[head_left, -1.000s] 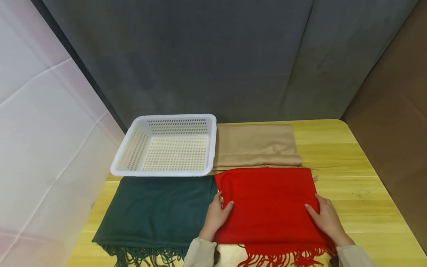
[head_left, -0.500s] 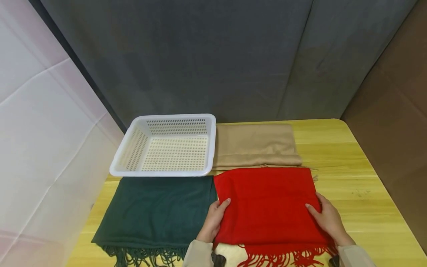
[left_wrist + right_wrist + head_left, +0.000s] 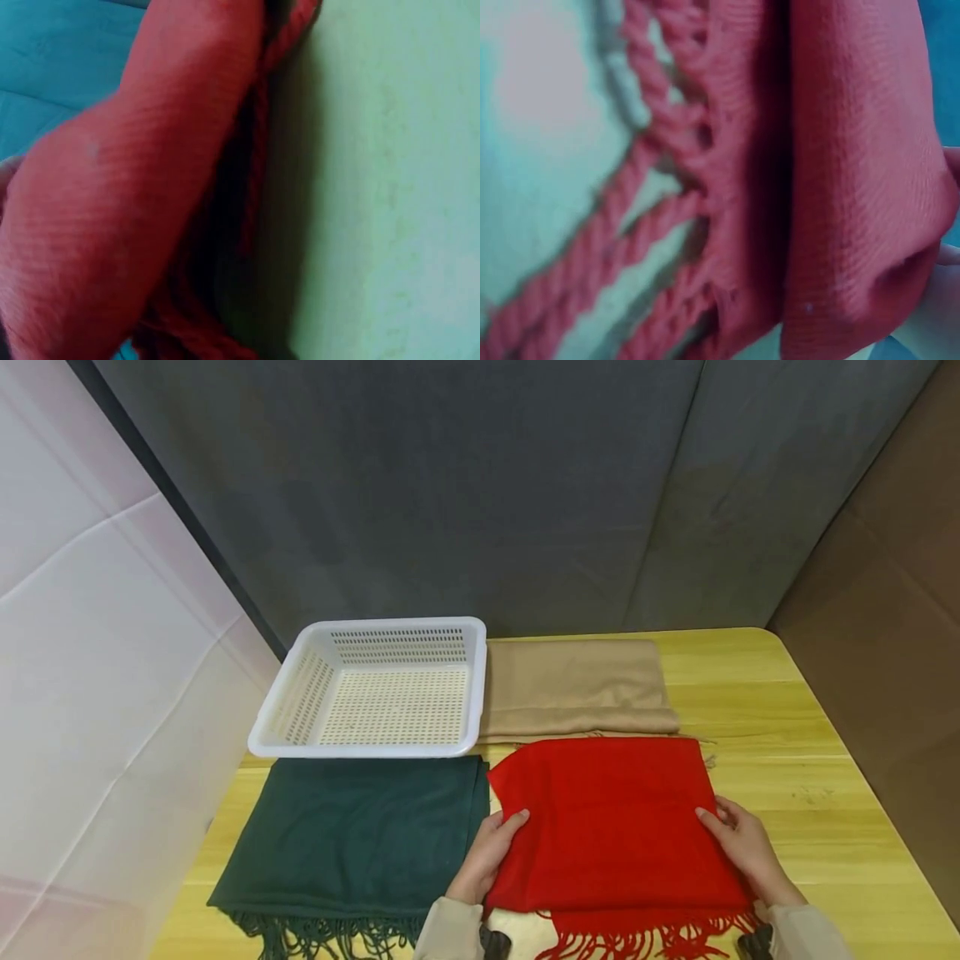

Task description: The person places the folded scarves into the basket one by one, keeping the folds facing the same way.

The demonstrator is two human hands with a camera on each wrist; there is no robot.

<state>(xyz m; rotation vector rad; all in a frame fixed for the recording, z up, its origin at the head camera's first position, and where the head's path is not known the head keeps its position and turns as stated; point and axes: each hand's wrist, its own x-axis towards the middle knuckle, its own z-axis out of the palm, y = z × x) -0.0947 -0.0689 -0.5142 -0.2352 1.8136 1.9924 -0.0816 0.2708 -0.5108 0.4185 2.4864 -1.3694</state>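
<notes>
we note one red scarf [image 3: 615,827], folded, ribbed, fringed; left hand [image 3: 487,852] and right hand [image 3: 742,845] pinch its sides. we count one green scarf [image 3: 360,835], one tan cloth [image 3: 577,681], one basket [image 3: 360,750].

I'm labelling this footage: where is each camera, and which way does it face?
Head: on the head, facing forward-down over the red scarf; left hand, right hand, sleeves show.
Left wrist: worn there, facing a scarf fold; hand unclear.
Right wrist: worn there, facing the fringe; hand at right edge.
All three share the scarf.
</notes>
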